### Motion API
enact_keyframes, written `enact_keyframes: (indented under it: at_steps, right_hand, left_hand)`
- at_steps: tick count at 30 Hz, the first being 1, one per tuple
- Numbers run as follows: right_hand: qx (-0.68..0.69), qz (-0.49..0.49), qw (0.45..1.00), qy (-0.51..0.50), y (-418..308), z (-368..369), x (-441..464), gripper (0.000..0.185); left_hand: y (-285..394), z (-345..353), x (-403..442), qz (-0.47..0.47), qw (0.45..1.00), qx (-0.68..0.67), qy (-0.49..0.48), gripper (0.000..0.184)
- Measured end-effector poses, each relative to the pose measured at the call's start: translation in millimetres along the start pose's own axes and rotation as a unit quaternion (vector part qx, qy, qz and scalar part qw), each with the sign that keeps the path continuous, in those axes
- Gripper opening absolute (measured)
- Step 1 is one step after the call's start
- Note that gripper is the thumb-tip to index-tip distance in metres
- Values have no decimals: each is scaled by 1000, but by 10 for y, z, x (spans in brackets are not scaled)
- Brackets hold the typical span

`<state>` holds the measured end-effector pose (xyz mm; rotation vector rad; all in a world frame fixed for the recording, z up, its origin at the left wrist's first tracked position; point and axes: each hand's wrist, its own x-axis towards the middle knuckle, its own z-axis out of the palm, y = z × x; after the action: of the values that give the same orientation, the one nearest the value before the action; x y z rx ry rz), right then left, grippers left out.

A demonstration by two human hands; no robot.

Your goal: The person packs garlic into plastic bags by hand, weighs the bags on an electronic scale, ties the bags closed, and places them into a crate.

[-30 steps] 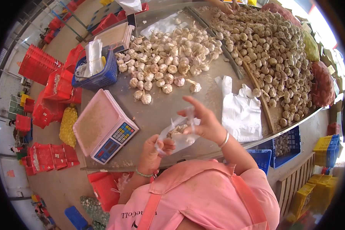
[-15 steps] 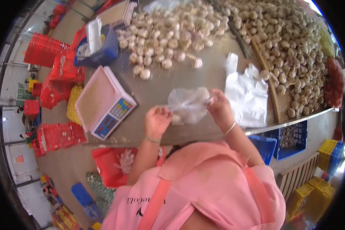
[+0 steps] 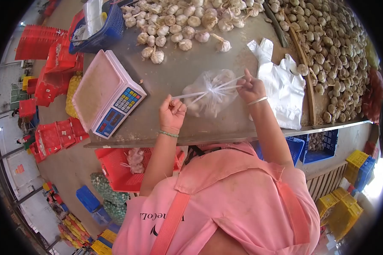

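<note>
On the metal table (image 3: 157,123) sits a clear plastic bag (image 3: 210,104) with pale bulbs showing through, its neck gathered and its two handles pulled apart. My left hand (image 3: 172,114) is closed around the handle on the left side. The other handle is pinched in my right hand (image 3: 250,87). Both handles are stretched tight on either side of the crossing at the bag's neck. Just right of my right hand lies a stack of white plastic bags (image 3: 278,91). Left of my left hand stands a weighing scale (image 3: 108,93).
Loose garlic bulbs (image 3: 187,21) lie at the back, and a larger heap (image 3: 327,46) fills the right behind a wooden strip (image 3: 302,59). A blue basket (image 3: 100,32) sits back left. Below the table edge are a red crate (image 3: 119,170) and a blue crate (image 3: 323,151).
My hands have spread apart, drawing the bag's handles taut across its gathered neck. The bag now looks rounder, and the view has shifted, so the table items appear higher.
</note>
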<state>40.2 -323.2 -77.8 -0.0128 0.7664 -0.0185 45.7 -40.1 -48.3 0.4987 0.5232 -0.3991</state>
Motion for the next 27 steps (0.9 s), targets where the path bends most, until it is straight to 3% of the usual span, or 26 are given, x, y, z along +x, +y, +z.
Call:
enact_keyframes:
  at_steps: [1, 3, 4, 5, 6, 7, 9, 10, 11, 12, 13, 15, 17, 19, 20, 22, 23, 24, 25, 26, 27]
  right_hand:
    - [-14, 12, 999, -33, -38, -57, -9, 29]
    - [-237, -32, 945, -224, -82, 240, -398, 25]
    - [-236, -29, 946, -221, -108, 366, -585, 25]
    - [-380, -14, 889, -256, -155, 482, -759, 24]
    - [-515, -1, 808, -287, -206, 530, -837, 24]
    - [-542, -17, 807, -234, -269, 386, -669, 21]
    - [-538, -2, 834, -118, -258, 8, -399, 18]
    - [-534, -12, 842, -75, -170, 7, -465, 17]
    - [-485, -1, 871, -84, -166, -116, -428, 19]
    - [-415, -9, 903, -113, -174, -112, -490, 22]
    - [-341, -9, 930, -137, -145, -153, -573, 26]
    - [-209, -7, 944, -255, -16, 123, -969, 36]
    - [-295, 11, 884, -363, 57, 244, -1134, 52]
    - [-382, 28, 840, -385, 242, 432, -1246, 59]
    - [-500, -25, 807, -315, 383, 527, -1324, 61]
    - [-685, -139, 634, -331, 583, 418, -1262, 70]
    - [-705, -242, 568, -350, 704, 362, -1308, 75]
    - [-726, -285, 508, -366, 751, 279, -1319, 75]
    - [-742, -327, 445, -380, 772, 203, -1321, 74]
    - [-731, -337, 436, -403, 724, 152, -1329, 68]
    - [-705, -247, 552, -370, 566, 101, -1269, 62]
  left_hand:
    - [50, -19, -17, -15, 1000, 13, -21, 29]
    - [240, 158, -175, -8, 989, 107, -98, 34]
    - [344, 308, -323, 9, 971, 183, -153, 34]
    - [438, 390, -423, 28, 943, 257, -210, 35]
    - [540, 322, -416, 14, 929, 308, -205, 35]
    - [571, 174, -323, -25, 935, 320, -155, 35]
    - [474, -240, -78, -91, 924, 364, -68, 34]
    - [415, -320, -35, -107, 939, 324, -39, 32]
    - [379, -402, -27, -125, 951, 284, -8, 31]
    - [402, -394, -65, -149, 970, 181, -67, 20]
    - [427, -397, -102, -147, 969, 185, -70, 20]
    - [403, 42, -371, -165, 984, 10, -61, 12]
    - [264, 196, -402, -196, 938, 96, -270, 26]
    - [13, 536, -389, -195, 894, 272, -298, 34]
    - [-182, 649, -363, -163, 913, 256, -273, 39]
    - [-288, 667, -199, -142, 916, 267, -263, 55]
    - [-299, 776, -246, -157, 935, 235, -215, 55]
    - [-314, 876, -299, -172, 949, 203, -167, 54]
    - [-310, 833, -302, -179, 956, 166, -161, 42]
    - [-309, 603, -173, -169, 957, 177, -156, 32]
    - [-270, 565, -169, -157, 958, 188, -151, 22]
